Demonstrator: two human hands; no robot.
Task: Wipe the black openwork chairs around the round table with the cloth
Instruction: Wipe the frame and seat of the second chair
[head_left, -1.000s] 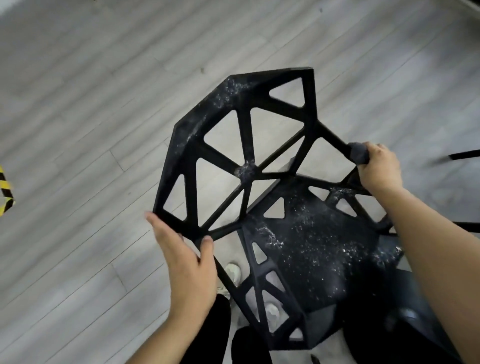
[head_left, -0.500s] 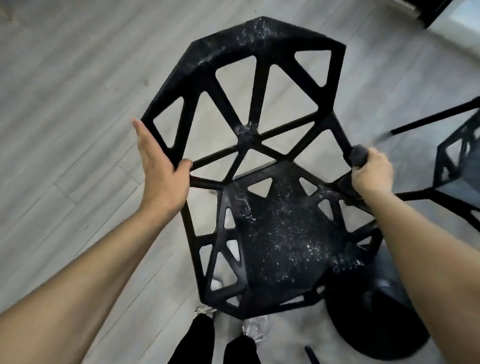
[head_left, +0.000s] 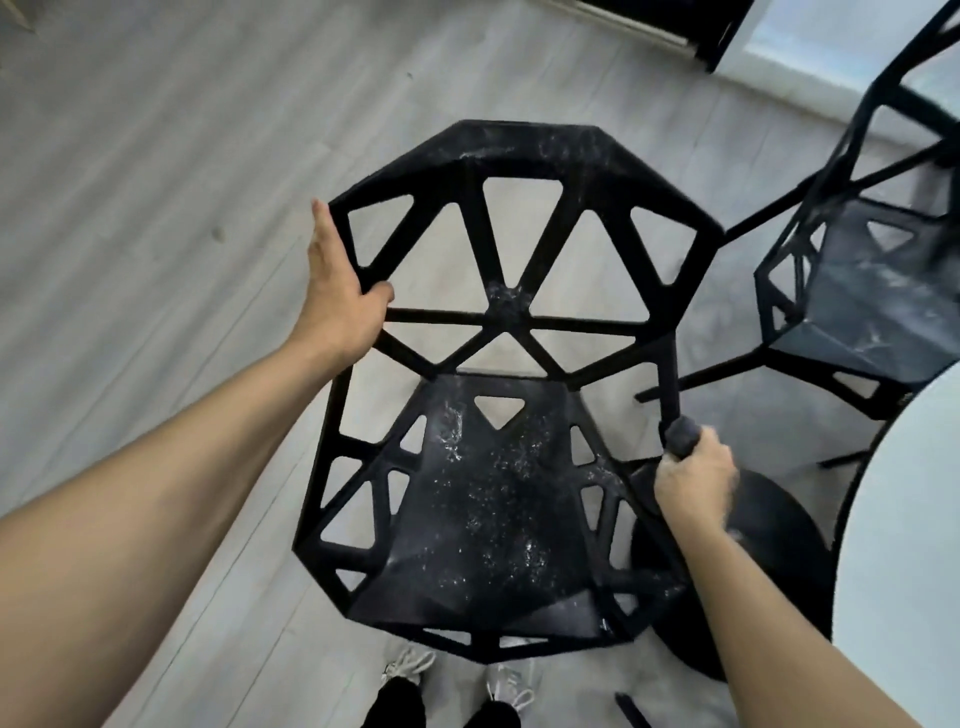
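A black openwork chair (head_left: 498, 519), speckled with white dust on seat and backrest, fills the middle of the view with its backrest pointing away from me. My left hand (head_left: 337, 291) holds the left rim of the backrest, fingers laid straight along the outside and the thumb hooked over a strut. At the chair's right frame, my right hand (head_left: 693, 478) grips a bunched dark grey cloth (head_left: 681, 435) that touches the frame where backrest meets seat. A second black openwork chair (head_left: 872, 296) stands at the right.
The pale round table top (head_left: 914, 519) curves in at the right edge, with its black disc base (head_left: 779, 540) on the floor beside the chair. Grey plank flooring (head_left: 156, 208) stretches out to the left. My white shoes (head_left: 410, 665) show below the seat.
The chair has swung round until its backrest points straight away. My left hand slid up the left rim. The second chair and the table top came into view at the right.
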